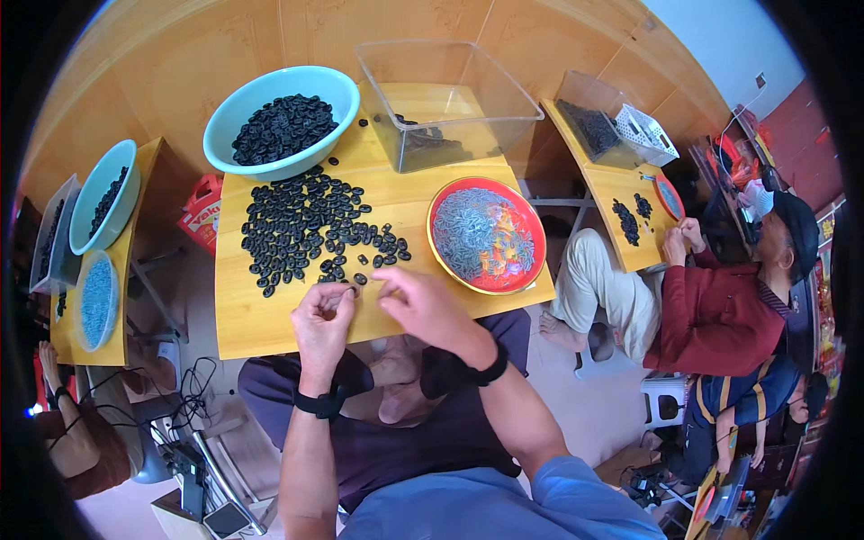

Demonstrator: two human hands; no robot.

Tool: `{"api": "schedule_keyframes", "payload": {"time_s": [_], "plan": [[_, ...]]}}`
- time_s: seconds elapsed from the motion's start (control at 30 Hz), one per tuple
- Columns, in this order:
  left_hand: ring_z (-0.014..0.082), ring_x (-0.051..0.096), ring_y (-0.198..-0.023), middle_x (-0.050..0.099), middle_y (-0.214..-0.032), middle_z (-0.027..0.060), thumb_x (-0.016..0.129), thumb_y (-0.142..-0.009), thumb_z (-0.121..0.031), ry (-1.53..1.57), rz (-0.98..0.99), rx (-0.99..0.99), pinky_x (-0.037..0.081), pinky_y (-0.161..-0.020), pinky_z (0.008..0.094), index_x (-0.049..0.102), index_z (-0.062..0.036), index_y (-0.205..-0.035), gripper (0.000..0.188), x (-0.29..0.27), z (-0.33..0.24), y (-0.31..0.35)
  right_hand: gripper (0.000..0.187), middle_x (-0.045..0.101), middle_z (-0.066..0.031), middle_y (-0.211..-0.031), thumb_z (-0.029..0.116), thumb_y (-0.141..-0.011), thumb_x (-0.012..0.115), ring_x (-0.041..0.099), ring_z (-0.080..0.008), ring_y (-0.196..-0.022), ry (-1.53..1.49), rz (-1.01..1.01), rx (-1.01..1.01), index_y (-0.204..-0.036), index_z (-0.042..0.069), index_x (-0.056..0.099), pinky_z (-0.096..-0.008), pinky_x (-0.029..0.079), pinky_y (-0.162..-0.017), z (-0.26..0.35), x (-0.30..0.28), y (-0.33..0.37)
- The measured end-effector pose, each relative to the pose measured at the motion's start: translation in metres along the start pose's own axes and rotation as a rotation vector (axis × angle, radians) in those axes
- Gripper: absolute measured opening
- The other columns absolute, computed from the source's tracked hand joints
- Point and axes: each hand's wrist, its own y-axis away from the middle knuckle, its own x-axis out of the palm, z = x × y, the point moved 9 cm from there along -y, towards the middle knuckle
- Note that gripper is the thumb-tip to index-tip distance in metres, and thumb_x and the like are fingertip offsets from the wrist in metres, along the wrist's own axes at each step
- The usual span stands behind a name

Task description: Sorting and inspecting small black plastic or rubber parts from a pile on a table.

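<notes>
Wooden table (270, 324) sits over your knees, so everything is close. Your left hand (322, 317) pinches one small black ring (347, 290) at the near edge of the black ring pile (306, 225). Your right hand (423, 301) hovers beside it, fingers loosely curled, holding nothing I can see. Right beside it, a red plate (531, 261) holds little grey pieces; a teal bowl (270, 90) keeps more rings behind.

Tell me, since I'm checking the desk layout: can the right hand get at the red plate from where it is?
Probably yes. The right hand rests at the desk's near edge, just left of the red plate, with only bare wood between them. Nothing stands in the way; the clear tub sits farther back.
</notes>
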Motion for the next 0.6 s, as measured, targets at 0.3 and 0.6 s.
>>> {"api": "schedule_keyframes", "payload": {"time_s": [0.3, 0.6], "plan": [[0.01, 0.068, -0.083, 0.073, -0.093, 0.0113, 0.064, -0.091, 0.004, 0.11, 0.036, -0.043, 0.053, -0.078, 0.0222, 0.061, 0.0036, -0.094, 0.005, 0.001, -0.001, -0.004, 0.013, 0.069, -0.0164, -0.089, 0.006, -0.082, 0.066, 0.067, -0.035, -0.086, 0.595, -0.301, 0.142, -0.095, 0.006, 0.069, -0.0446, 0.053, -0.075, -0.049, -0.151, 0.021], [0.0071, 0.065, -0.077, 0.071, -0.088, 0.0072, 0.07, -0.087, 0.003, 0.022, 0.076, -0.102, 0.053, -0.072, 0.021, 0.063, 0.0036, -0.09, 0.008, 0.005, 0.002, -0.006, 0.013, 0.069, -0.0172, -0.088, 0.005, -0.08, 0.065, 0.068, -0.035, -0.086, 0.629, -0.265, 0.194, -0.092, 0.005, 0.07, -0.0454, 0.053, -0.076, -0.08, -0.148, 0.018]]}}
